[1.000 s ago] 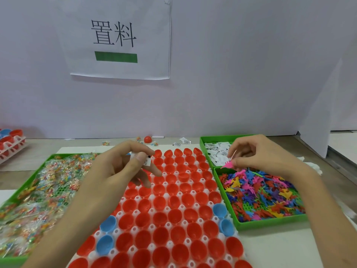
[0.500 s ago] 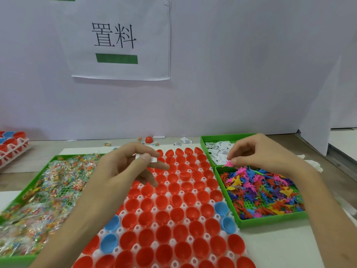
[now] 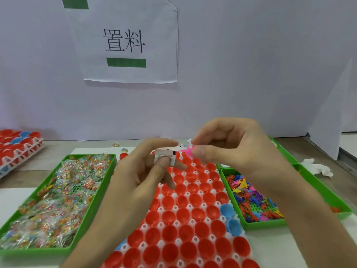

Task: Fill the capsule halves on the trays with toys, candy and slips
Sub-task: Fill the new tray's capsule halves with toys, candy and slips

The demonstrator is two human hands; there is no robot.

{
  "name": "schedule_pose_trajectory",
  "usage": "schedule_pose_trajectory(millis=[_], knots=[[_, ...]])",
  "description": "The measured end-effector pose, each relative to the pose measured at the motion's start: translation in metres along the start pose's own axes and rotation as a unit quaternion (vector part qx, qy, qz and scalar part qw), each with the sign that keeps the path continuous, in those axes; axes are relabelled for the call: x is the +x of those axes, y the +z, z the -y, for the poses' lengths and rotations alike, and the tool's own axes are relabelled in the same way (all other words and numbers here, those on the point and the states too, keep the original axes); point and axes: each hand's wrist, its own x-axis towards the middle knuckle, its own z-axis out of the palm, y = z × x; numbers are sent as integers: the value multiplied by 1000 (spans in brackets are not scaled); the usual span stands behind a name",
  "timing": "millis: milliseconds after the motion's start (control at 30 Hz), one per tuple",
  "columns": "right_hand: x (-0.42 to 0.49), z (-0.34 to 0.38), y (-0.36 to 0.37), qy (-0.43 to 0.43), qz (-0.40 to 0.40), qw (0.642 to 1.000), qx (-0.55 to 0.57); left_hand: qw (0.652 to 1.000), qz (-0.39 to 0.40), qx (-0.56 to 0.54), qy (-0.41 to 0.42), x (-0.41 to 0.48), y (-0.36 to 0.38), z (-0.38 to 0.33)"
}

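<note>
A white tray (image 3: pixel 190 219) of red and a few blue capsule halves fills the middle of the table. Above its far end my left hand (image 3: pixel 139 175) pinches a small folded paper slip (image 3: pixel 164 155) between thumb and fingers. My right hand (image 3: pixel 233 149) hovers just right of it and pinches a pink plastic toy (image 3: pixel 187 151) with a white slip (image 3: pixel 188 141) at its fingertips. The toy nearly touches the left hand's slip. The capsule halves in view look empty.
A green bin (image 3: pixel 92 207) of wrapped candy sits on the left. A green bin (image 3: pixel 258 224) of coloured plastic toys sits on the right, partly behind my right arm. Another capsule tray (image 3: pixel 17 147) stands far left. White crumpled paper (image 3: pixel 316 168) lies far right.
My right hand has moved left from the slip and toy bins with the pink toy, to above the capsule tray beside my left hand. The left hand has risen slightly with its slip.
</note>
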Motion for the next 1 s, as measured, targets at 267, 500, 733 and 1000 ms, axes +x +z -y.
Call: schedule_pose_trajectory(millis=[267,500,733,1000], knots=[[0,-5,35,-12,-58,996,-66,1000,-22,6,20,-3,2,-1],[1,-5,42,-14,-84,994,-62,999,-23,-29,37,0,1,-3],[1,-10,45,-11,-126,991,-51,999,-26,-3,46,0,0,-2],[1,-13,46,-2,-109,994,-21,994,-22,48,98,-3,-3,2]])
